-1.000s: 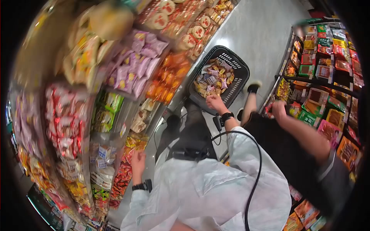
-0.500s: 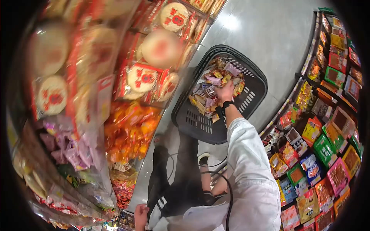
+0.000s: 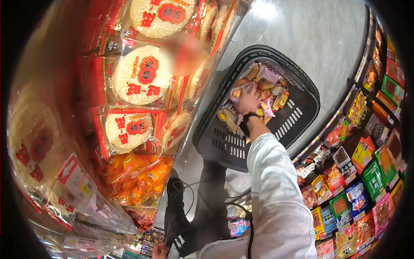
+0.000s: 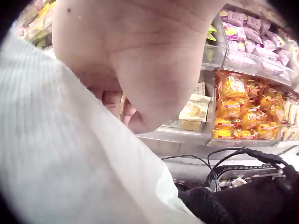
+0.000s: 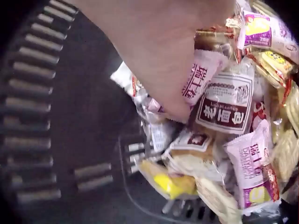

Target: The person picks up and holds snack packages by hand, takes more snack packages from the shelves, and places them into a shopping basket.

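My right hand (image 3: 249, 102) is down inside a dark plastic shopping basket (image 3: 269, 149), on a pile of small wrapped snacks (image 3: 268, 77). Its fingers reach over the packets in the head view and are partly hidden among them. By the thumb in the right wrist view lie a pink-and-white wrapped cake (image 5: 202, 77) and a clear packet with a brown label (image 5: 225, 105). My left hand (image 3: 160, 251) hangs low at the bottom edge of the head view, fingers loosely curled and holding nothing visible. Orange packets (image 4: 245, 105) show on a shelf beyond it.
Shelves of large round rice crackers (image 3: 142, 75) in red-trimmed bags stand close on the left, above orange bags (image 3: 138, 177). Colourful snack packs (image 3: 358, 198) line a low shelf at right. Grey floor (image 3: 302, 26) runs between. A black cable (image 3: 248, 216) hangs beside my right sleeve.
My right hand has gone from the basket's near edge down onto the snacks, then shifted left over the pile. The view has moved closer to the basket and rice crackers. A nearby person has left view.
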The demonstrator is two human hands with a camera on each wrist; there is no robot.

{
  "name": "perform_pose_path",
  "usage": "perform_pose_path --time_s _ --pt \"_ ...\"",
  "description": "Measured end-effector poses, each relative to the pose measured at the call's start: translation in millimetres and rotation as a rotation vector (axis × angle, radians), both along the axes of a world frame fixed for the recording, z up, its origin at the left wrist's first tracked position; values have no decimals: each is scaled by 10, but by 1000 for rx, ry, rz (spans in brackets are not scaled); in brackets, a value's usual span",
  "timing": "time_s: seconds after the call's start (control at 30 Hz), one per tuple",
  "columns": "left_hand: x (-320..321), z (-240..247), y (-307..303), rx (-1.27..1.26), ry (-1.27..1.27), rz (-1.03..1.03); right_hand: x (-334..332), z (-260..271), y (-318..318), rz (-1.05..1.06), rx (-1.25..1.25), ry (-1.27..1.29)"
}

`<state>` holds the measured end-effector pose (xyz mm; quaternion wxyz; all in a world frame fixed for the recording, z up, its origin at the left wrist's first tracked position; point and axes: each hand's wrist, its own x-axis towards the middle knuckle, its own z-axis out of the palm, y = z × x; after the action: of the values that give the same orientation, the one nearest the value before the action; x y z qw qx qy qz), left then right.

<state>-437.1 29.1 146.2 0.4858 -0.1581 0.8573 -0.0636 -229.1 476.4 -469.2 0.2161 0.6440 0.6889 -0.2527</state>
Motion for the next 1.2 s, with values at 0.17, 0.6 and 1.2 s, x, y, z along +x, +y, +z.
perform_pose_path --time_s 0.17,0.6,1.2 --pt "-58 -63 -237 242 22 83 42 41 -348 -2 26 83" --pt "-414 -372 -1081 608 -16 179 184 2793 -537 -629 -187 1033" --pt "-881 371 -1291 1398 -124 -215 -1268 7091 -3570 483 -131 1222"
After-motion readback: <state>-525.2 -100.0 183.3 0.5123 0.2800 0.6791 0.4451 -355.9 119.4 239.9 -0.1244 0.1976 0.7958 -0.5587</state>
